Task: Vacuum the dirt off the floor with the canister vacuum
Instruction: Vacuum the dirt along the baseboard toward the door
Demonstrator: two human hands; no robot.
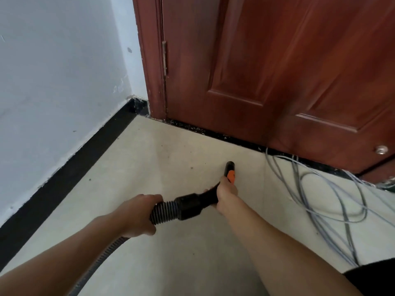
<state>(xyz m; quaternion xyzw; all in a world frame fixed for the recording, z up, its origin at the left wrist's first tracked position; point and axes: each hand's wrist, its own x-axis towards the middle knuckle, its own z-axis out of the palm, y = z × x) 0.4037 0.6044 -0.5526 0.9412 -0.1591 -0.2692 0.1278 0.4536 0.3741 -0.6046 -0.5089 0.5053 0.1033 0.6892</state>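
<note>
Two hands on the vacuum line, centre of frame. The left hand (136, 214) wraps the ribbed black hose (164, 212) just behind the black cuff (188, 205). The hose runs on under the left forearm to the lower left edge. The right hand (226, 193) grips the curved black handle tube (208, 196) ahead of the cuff, fingers curled round it. The nozzle (229, 166) sticks out past the right hand, with an orange piece (230, 175) on its upper side. Its tip is aimed down at the floor near the door; whether it touches, cannot tell. Any print on the vacuum parts is too blurred to read.

Floor (171, 146): pale beige, matte, a few dark specks (191, 167) left of the nozzle. Black skirting (64, 167) runs along the white wall (53, 71) from lower left up to the corner. A black threshold strip (213, 133) with white flecks lies under the red-brown panelled door (256, 60), upper right. The door frame (149, 60) is the same colour, with a metal hinge (164, 56) on its edge. A round metal knob (382, 149) sits low on the door at the right edge. Loose grey cables (320, 199) coil on the floor at right. Black fabric (374, 274) shows in the lower right corner.
</note>
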